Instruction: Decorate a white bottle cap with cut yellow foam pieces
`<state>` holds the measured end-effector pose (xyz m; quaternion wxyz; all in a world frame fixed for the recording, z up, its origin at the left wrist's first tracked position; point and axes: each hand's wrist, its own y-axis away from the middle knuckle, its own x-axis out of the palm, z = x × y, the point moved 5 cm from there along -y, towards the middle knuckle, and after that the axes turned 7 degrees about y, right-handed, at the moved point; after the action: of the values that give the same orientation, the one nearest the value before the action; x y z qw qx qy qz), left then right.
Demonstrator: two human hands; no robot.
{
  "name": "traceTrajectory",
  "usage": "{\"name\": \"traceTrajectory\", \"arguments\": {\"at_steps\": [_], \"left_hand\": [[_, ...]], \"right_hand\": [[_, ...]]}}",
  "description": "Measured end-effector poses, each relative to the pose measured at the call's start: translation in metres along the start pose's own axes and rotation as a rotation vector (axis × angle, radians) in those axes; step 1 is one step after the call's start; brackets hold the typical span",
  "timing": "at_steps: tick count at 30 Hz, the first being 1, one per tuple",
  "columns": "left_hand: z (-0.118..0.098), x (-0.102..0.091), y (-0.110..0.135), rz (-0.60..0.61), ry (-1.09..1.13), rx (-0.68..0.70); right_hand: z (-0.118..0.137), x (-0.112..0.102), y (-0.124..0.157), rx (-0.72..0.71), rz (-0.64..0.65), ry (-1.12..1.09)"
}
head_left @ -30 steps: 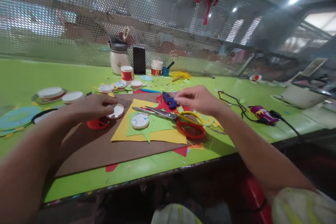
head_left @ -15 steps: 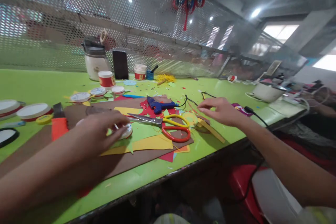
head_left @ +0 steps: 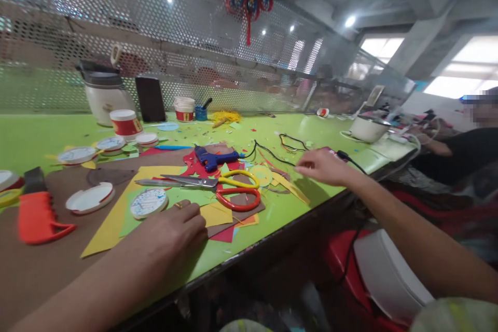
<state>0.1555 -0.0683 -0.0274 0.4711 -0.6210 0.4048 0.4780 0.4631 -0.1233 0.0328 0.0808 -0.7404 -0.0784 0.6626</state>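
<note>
My left hand point(head_left: 171, 233) rests palm down at the front of the work, its fingers bent toward the table edge and a ring on one finger. Beside it lies a round white lid with blue marks point(head_left: 148, 203) on green and yellow sheets point(head_left: 112, 218). Scissors with yellow and red handles point(head_left: 237, 189) lie open just beyond that hand. My right hand point(head_left: 324, 166) is over the table at the right, fingers loosely bent and nothing visible in them. Nearest to it are yellow strips point(head_left: 290, 187) and a black cord point(head_left: 272, 154). A blue glue gun point(head_left: 216, 158) lies behind the scissors.
An orange-handled tool point(head_left: 37, 212) and a white lid point(head_left: 90, 198) lie on brown sheet point(head_left: 58, 264) at left. Behind stand a red-and-white tub point(head_left: 126, 125), a kettle point(head_left: 107, 96), a phone point(head_left: 150, 99) and cups point(head_left: 184, 109). Another person point(head_left: 467, 140) sits far right.
My left hand has moved back toward the table edge, off the marked lid, which is now uncovered. My right hand's fingers are closer together. The view has turned right.
</note>
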Motion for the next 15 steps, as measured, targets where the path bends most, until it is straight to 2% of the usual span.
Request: {"name": "traceTrajectory", "arguments": {"at_steps": [2, 5, 8, 10, 13, 15], "left_hand": [[0.0, -0.006, -0.003, 0.027, 0.053, -0.05], [0.006, -0.015, -0.005, 0.029, 0.212, -0.188], [0.012, -0.017, -0.005, 0.072, 0.293, -0.193], [0.016, -0.016, -0.004, 0.11, 0.296, -0.187], [0.021, -0.015, -0.006, 0.15, 0.304, -0.198], [0.023, -0.018, -0.009, 0.107, 0.334, -0.207]], "right_hand": [[0.01, 0.015, 0.013, -0.008, 0.066, 0.061], [0.031, 0.035, 0.024, 0.045, 0.08, 0.171], [0.037, 0.043, 0.026, 0.103, 0.077, 0.235], [0.035, 0.04, 0.028, 0.114, 0.077, 0.238], [0.027, 0.025, 0.032, 0.089, 0.065, 0.194], [0.023, 0.009, 0.034, 0.084, 0.029, 0.155]]}}
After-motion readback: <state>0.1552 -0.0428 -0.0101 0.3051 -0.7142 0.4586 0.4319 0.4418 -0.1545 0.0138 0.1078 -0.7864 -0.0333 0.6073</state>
